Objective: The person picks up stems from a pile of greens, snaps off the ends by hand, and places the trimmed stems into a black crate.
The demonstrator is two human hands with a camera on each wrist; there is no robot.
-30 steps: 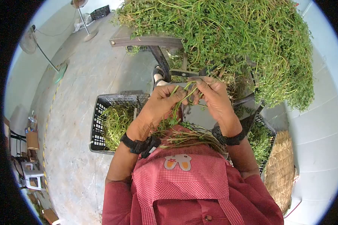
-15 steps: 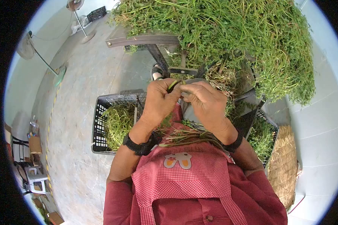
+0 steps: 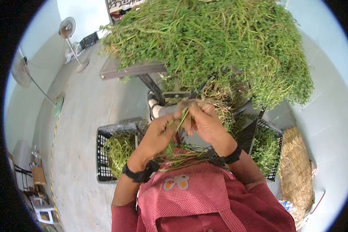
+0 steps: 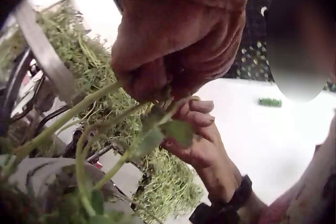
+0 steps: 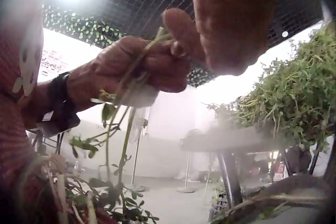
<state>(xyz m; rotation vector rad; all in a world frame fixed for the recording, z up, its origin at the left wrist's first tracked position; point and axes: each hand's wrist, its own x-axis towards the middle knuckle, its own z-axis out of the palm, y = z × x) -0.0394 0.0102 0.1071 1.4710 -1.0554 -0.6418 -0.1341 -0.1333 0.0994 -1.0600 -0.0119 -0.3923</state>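
Observation:
Leafy green stems point(image 3: 184, 118) run between the two hands, held up in front of the chest. My left hand point(image 3: 156, 135) grips them in its curled fingers; in the right wrist view the stems' leafy ends point(image 5: 113, 134) hang below that hand. My right hand point(image 3: 209, 123) is close against the left, thumb and fingers pinching at the upper ends of the stems. Part of its fingers is hidden behind the left hand in the left wrist view. More cut stems point(image 3: 185, 157) lie across the lap on the red checked apron point(image 3: 189, 193).
A big heap of greens point(image 3: 220, 42) covers the table point(image 3: 131, 70) ahead. Black crates with greens stand at left point(image 3: 103, 156) and right point(image 3: 276, 170). Beside the right one lies a woven straw bundle point(image 3: 295, 166). Standing fans point(image 3: 67, 29) are at the far left.
The hands came together, hiding most of the stems, then parted slightly, showing stems between them again. The head view has tilted up, so hands and crates sit lower in it.

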